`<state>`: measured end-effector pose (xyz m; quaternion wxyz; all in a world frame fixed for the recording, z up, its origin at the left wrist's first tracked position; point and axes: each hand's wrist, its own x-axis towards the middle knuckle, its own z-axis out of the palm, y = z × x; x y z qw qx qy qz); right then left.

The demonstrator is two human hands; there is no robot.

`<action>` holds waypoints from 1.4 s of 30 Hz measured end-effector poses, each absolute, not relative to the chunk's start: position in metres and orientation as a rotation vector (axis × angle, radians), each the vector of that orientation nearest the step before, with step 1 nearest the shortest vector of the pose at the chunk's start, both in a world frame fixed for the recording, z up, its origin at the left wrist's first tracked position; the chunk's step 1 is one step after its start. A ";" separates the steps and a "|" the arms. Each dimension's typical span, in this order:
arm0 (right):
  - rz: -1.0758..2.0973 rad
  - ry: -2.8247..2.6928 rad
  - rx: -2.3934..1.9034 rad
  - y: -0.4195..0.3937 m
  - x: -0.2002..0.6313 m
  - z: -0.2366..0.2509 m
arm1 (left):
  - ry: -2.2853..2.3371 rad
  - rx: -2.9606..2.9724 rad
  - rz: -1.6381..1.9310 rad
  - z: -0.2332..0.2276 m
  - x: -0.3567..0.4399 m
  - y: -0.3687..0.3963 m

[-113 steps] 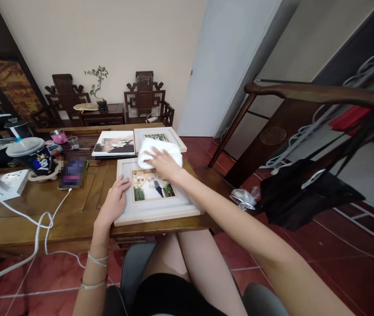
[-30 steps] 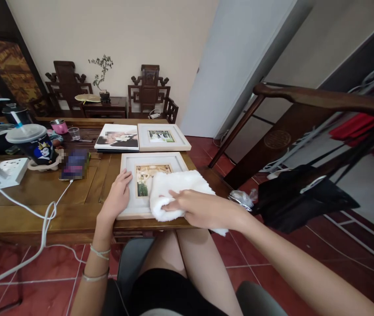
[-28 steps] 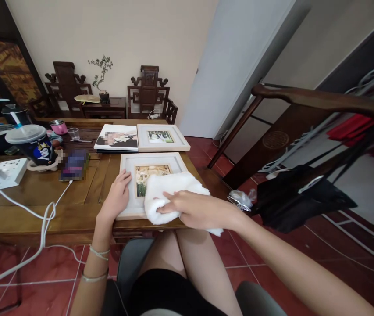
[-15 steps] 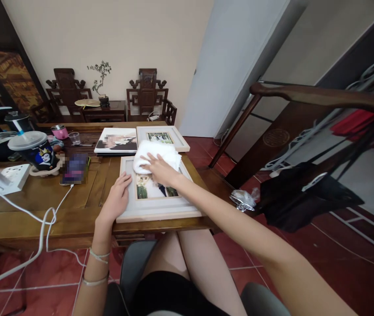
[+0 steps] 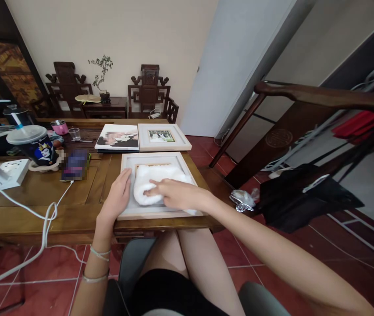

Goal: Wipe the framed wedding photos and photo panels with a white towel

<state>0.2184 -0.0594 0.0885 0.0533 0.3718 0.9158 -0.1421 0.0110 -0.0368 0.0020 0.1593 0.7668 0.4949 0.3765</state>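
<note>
A light wooden picture frame (image 5: 127,159) with a pale inner border lies flat near the table's front edge. On its middle rests a folded white cloth (image 5: 145,175), which covers almost all of the photo inside. My right hand (image 5: 176,193) presses down on this cloth, fingers curled into its folds. Along the left edge of the frame lies my left hand (image 5: 119,193), its fingers stretched out and touching the frame. Just beyond are a second framed photo (image 5: 160,136) and a white-edged photo panel (image 5: 117,137).
To the left stand a lidded dark cup (image 5: 38,147), a phone (image 5: 74,164) on a white cable, and a power strip (image 5: 7,173). A pink cup (image 5: 59,127) is farther back. On the right are a wooden chair (image 5: 279,138) and a black bag (image 5: 305,199).
My right hand has drawn the cloth from the frame's far edge down toward me, over the photo. The left hand stays by the left edge, slightly shifted.
</note>
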 end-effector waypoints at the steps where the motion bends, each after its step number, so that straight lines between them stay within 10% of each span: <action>1: -0.360 2.793 1.228 -0.052 0.213 0.090 | 1.399 2.191 1.098 0.003 0.011 -0.037; 7: 0.090 2.832 1.499 0.019 0.156 0.093 | 1.447 2.211 1.040 0.004 0.008 -0.036; 42: -0.263 2.928 0.811 -0.080 0.203 0.093 | 1.458 2.127 1.094 0.004 0.011 -0.040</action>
